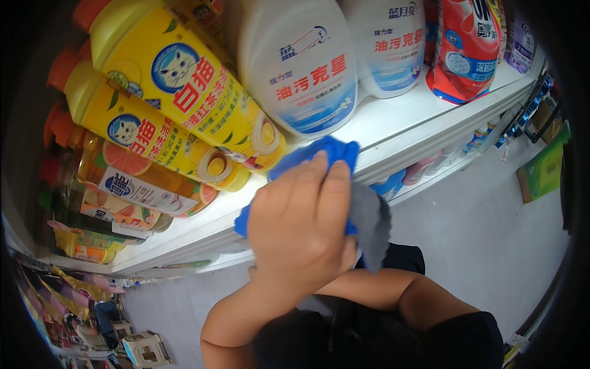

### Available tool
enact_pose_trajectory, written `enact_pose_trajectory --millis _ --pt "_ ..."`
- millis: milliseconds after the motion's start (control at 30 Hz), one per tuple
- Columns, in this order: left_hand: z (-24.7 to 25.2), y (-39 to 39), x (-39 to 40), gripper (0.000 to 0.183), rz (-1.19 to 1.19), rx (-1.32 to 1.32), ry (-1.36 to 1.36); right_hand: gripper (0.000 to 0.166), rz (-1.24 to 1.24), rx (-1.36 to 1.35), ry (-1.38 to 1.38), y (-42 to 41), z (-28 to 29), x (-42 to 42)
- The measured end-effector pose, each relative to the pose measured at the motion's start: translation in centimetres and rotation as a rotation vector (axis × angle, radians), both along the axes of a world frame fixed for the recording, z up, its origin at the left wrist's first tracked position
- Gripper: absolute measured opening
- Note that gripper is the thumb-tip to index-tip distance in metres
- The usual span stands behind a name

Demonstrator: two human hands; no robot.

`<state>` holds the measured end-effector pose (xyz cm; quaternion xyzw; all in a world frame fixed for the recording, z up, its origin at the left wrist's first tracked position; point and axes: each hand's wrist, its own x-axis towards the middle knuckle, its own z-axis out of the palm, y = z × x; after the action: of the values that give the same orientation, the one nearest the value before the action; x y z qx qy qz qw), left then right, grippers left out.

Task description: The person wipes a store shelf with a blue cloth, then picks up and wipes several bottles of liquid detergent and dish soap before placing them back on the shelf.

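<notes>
My left hand holds a bunched blue cloth at the front edge of a white shelf. A grey piece of cloth hangs from the right side of this hand; whether it is part of the blue one I cannot tell. My right forearm passes behind my left wrist, which hides nearly all of the right hand. Just beyond the cloth stand a yellow dish-soap bottle and a white cleaner bottle.
Left on the shelf are another yellow bottle and an amber bottle. Rightward stand a second white bottle and a red detergent pack. Bottles fill a lower shelf. A plastic stool and a seated person are at lower left.
</notes>
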<state>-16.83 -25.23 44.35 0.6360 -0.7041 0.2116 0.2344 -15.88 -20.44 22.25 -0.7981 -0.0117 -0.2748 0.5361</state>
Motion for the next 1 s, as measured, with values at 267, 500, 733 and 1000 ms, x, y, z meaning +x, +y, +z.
enact_pose_trajectory --millis 267,500,733,1000 --pt "-2.3 -7.5 -4.8 0.058 -0.150 -0.220 0.005 0.030 0.001 0.016 -0.009 -0.4 0.0 0.2" --pt "-3.3 -12.5 -8.6 0.034 -0.282 -0.301 0.081 0.031 0.002 0.022 -0.009 -0.9 0.0 0.4" --pt "-3.7 -12.5 -9.0 0.013 -0.799 -0.252 0.144 0.031 -0.007 0.019 -0.009 -0.6 -0.3 0.0" --pt "-2.2 -13.0 -8.4 0.031 -0.413 -0.309 0.143 0.032 -0.020 -0.003 -0.020 -0.9 -0.1 0.7"
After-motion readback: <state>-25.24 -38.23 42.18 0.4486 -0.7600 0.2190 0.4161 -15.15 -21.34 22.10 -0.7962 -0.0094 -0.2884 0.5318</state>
